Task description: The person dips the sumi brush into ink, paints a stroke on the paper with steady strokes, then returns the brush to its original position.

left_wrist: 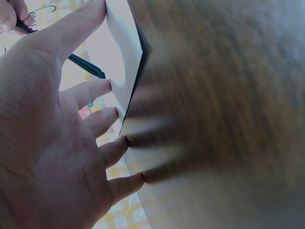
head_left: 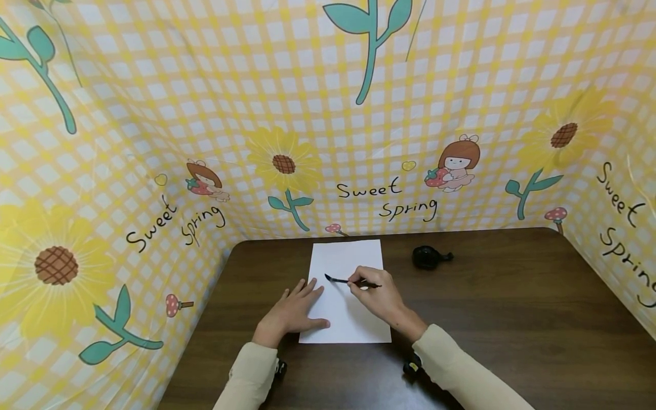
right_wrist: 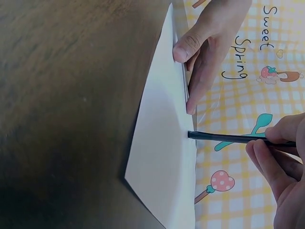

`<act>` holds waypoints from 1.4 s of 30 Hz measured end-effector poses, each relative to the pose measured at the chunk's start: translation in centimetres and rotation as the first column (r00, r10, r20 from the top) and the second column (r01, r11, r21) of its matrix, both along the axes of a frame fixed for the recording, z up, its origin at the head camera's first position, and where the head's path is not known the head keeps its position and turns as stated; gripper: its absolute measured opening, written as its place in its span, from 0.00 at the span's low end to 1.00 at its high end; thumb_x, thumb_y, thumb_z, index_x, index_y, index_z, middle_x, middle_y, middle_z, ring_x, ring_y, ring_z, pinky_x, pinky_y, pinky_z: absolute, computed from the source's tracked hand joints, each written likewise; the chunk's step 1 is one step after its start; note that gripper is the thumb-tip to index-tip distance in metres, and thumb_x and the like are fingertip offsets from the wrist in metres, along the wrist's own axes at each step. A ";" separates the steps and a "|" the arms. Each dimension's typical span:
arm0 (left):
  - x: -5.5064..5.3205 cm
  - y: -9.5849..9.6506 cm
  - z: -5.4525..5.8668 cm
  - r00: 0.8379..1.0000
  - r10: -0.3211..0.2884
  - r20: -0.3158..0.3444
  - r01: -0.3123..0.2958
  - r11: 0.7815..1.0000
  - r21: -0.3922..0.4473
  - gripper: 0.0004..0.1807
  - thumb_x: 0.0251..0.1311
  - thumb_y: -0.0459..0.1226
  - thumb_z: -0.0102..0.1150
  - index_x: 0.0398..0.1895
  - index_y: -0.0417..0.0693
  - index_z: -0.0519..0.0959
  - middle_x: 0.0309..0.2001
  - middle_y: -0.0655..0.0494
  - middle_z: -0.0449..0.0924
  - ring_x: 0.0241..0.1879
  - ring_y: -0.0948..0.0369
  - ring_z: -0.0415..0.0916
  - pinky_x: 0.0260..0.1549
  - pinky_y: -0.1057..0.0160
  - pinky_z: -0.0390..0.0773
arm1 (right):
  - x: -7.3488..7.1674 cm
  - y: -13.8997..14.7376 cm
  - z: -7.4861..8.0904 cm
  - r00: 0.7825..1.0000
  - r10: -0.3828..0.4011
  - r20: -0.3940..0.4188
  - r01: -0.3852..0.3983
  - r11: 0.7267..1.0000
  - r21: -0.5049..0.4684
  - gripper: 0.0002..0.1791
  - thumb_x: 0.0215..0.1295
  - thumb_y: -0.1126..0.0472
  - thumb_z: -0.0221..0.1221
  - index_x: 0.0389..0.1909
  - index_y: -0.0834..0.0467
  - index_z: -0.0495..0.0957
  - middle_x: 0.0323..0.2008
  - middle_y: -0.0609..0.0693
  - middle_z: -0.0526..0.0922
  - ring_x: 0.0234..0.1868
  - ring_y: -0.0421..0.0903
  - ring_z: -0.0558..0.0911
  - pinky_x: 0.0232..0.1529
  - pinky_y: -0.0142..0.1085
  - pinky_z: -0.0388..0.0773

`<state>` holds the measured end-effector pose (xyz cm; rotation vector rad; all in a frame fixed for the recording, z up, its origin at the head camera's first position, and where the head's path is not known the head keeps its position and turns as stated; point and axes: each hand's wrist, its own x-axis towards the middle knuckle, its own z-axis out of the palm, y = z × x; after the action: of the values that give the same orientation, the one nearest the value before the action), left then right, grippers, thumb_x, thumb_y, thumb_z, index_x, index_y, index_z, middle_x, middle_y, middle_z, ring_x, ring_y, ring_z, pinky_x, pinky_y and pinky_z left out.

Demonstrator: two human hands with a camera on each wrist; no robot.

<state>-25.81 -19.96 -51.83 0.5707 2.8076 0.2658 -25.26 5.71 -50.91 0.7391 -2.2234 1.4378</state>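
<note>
A white sheet of paper (head_left: 353, 319) lies upright in front of me on the dark wooden table, with no marks visible on it. My left hand (head_left: 294, 310) rests spread across its left edge; the thumb and nearest fingers touch the paper, while the outer fingers (left_wrist: 126, 186) reach the wood. My right hand (head_left: 376, 293) pinches a slim black brush (head_left: 339, 279) between thumb and fingers, over the sheet's right half. The brush's dark tip (right_wrist: 191, 135) points left and is at or just above the paper; I cannot tell whether it touches.
A small glossy black object (head_left: 426, 257), rounded with a short stem to the right, sits beyond the paper on the right. The brown table (head_left: 492, 307) is enclosed by a yellow checked cloth (head_left: 328, 125) printed with flowers, at the back and both sides.
</note>
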 end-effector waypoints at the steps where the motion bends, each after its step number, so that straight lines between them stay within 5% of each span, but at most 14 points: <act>1: 0.0 0.0 0.0 1.000 -0.002 0.000 0.002 1.000 -0.001 0.53 0.62 0.69 0.65 0.85 0.57 0.62 0.87 0.51 0.51 0.87 0.42 0.45 0.79 0.29 0.53 | 0.0 0.0 0.0 1.000 -0.002 -0.002 0.002 1.000 0.004 0.11 0.63 0.75 0.70 0.30 0.55 0.86 0.32 0.49 0.91 0.35 0.42 0.91 0.36 0.31 0.88; 42: -0.1 0.2 0.0 1.000 -0.001 0.004 0.001 1.000 -0.008 0.53 0.62 0.68 0.66 0.85 0.55 0.62 0.87 0.50 0.51 0.86 0.41 0.44 0.78 0.28 0.53 | 0.6 0.5 0.4 1.000 -0.002 0.019 0.002 1.000 0.014 0.11 0.65 0.75 0.68 0.31 0.55 0.86 0.33 0.51 0.91 0.36 0.43 0.92 0.36 0.31 0.88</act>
<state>-25.86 -19.80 -51.83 0.5690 2.8030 0.2554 -24.65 6.24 -50.55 0.7302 -2.2504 1.4354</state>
